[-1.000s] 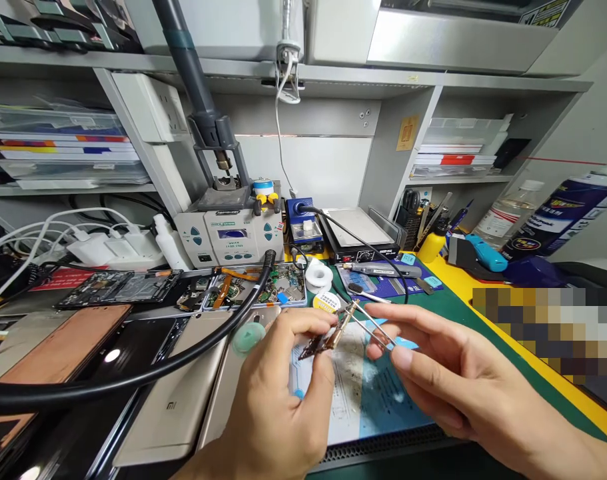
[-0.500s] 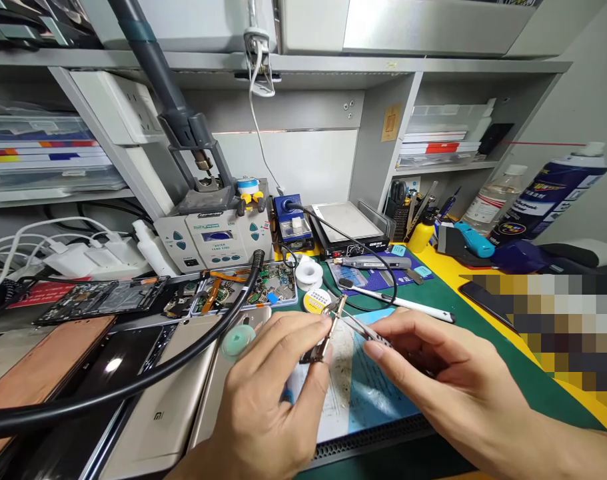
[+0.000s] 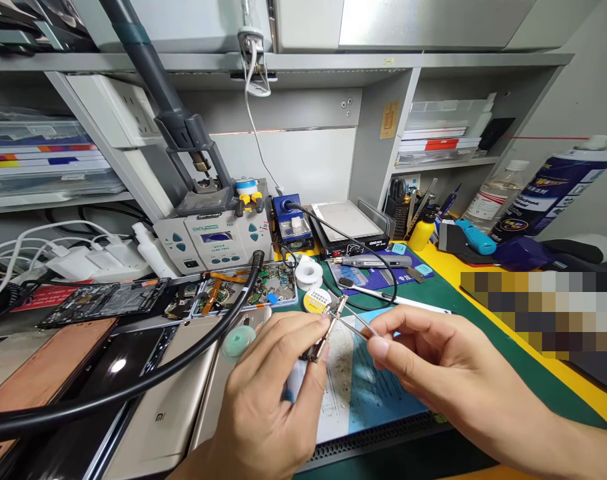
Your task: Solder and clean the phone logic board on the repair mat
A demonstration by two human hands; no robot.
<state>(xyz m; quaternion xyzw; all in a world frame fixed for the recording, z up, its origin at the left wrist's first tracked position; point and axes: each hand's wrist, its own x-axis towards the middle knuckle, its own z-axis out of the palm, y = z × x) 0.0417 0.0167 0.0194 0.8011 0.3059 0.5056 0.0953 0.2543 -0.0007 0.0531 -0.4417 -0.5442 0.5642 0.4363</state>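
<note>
Small board pinched in the left hand, tweezers in the right, above the mat.

The left hand is closed narrowly on the board, thumb and fingertips on its edges, holding it up over the blue mat near the bench front; the right hand is closed on tweezers whose tips meet the board's upper end. The board looks light, thin, stiff and fragile, with tiny parts on its face, so I judge the bare edges the safe place to grip, and only gently. Readable writing is scarce: "mi" on the gold phone back; the panel of the grey station and the label on the spray can are too small to read.
</note>
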